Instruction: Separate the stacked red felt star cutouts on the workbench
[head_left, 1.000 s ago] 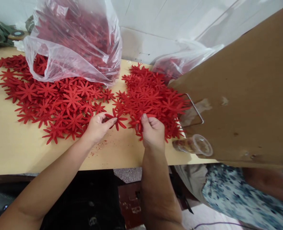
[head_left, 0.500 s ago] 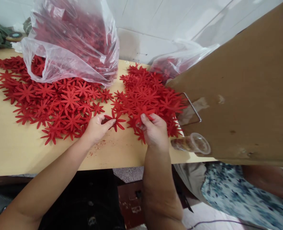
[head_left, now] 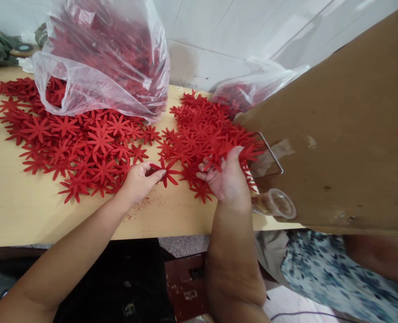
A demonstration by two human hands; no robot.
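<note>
Between the thumb and fingers of my left hand (head_left: pixel 141 180) is a red star-shaped flower piece (head_left: pixel 168 172), held just above the table. My right hand (head_left: pixel 228 174) is open, palm turned up and thumb apart, at the front of the right pile of red flower pieces (head_left: pixel 202 130); red petals show beside its fingers, and nothing is gripped in it. A wider pile of the same pieces (head_left: pixel 84 148) spreads to the left, partly under a clear plastic bag (head_left: pixel 101 85) filled with red pieces.
A cardboard sheet (head_left: pixel 347 134) rises at the right, with a metal wire frame (head_left: pixel 273 154) and a tipped clear plastic cup (head_left: pixel 279 204) by it. Another bag (head_left: pixel 249 89) lies behind. A person in patterned clothing (head_left: pixel 340 264) is at lower right.
My right hand has opened from a pinch and moved right, its thumb now lifted away. My left hand still holds the red flower piece, shifted very slightly right.
</note>
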